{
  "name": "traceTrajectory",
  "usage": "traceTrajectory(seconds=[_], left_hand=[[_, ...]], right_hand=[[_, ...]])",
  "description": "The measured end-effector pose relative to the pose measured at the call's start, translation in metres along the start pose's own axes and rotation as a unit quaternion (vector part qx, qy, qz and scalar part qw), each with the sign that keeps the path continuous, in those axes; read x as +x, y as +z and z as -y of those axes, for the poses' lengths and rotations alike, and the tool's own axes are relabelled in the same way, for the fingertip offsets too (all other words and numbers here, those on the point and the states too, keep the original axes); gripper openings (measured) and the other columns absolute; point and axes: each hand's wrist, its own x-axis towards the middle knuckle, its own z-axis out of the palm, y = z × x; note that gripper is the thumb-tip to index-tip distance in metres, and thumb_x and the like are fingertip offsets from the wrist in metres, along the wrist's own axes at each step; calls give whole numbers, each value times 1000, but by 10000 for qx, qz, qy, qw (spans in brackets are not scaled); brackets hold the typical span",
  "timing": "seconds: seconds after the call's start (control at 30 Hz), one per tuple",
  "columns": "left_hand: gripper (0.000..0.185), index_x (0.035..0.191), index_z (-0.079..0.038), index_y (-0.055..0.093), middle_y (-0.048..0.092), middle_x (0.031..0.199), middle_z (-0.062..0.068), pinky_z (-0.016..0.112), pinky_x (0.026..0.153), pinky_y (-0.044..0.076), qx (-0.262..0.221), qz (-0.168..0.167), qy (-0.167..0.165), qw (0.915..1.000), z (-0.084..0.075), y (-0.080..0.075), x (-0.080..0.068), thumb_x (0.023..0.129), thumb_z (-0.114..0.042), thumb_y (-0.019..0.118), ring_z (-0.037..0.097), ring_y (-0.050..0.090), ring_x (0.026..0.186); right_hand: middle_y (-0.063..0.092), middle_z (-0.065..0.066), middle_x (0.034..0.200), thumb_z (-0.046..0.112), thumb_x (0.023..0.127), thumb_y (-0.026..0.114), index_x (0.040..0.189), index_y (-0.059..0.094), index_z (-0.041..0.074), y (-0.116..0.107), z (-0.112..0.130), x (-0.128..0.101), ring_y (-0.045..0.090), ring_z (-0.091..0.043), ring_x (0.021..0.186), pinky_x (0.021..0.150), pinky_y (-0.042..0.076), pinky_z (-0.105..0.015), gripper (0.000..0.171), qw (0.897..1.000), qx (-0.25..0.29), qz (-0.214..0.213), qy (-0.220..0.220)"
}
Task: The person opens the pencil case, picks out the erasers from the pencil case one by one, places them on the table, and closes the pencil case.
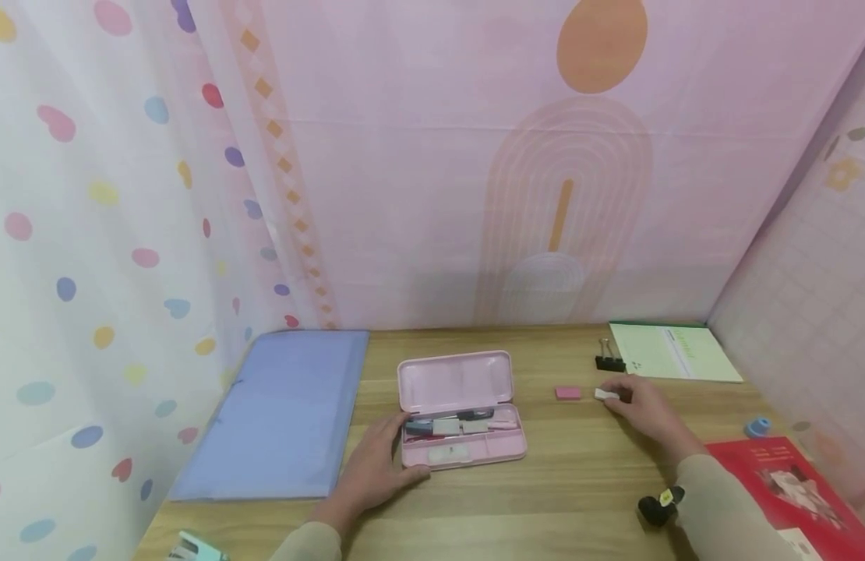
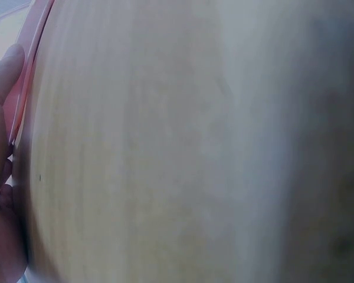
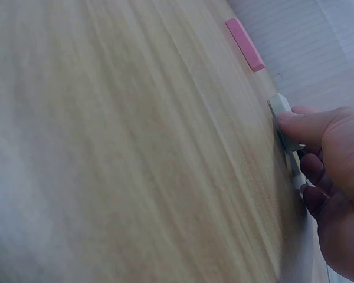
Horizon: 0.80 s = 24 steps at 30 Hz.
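Observation:
In the head view, an open pink pencil case (image 1: 464, 460) sits mid-table with its lid (image 1: 455, 382) tilted back. Pens and pale blocks lie in its rear section, and a small whitish piece (image 1: 450, 453) is in the front one. My left hand (image 1: 376, 464) holds the case at its left end, thumb along the front corner, fingers at the left side. My right hand (image 1: 639, 405) pinches a white eraser (image 1: 604, 394) between thumb and fingers, close over the table in the right wrist view. A pink eraser (image 1: 567, 393) lies just left of it.
Behind the right hand are a black binder clip (image 1: 610, 364) and a pale green notepad (image 1: 674, 352). A blue folder (image 1: 278, 413) lies at left. At right are a red booklet (image 1: 790, 487) and a small blue item (image 1: 758, 426). A mint-coloured object (image 1: 197, 548) lies front left.

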Motion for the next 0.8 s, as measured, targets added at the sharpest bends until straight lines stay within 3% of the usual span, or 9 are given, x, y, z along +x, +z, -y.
traceTrajectory(seconds=[0.8], left_hand=[[109, 148, -16, 37, 42, 147, 9, 48, 109, 34, 31, -18, 12, 10000, -1, 1, -1, 64, -81, 63, 28, 37, 135]], right_hand=[[65, -12, 108, 14, 90, 68, 112, 68, 5, 0, -1, 1, 58, -27, 98, 86, 50, -47, 23, 9999, 57, 94, 91]])
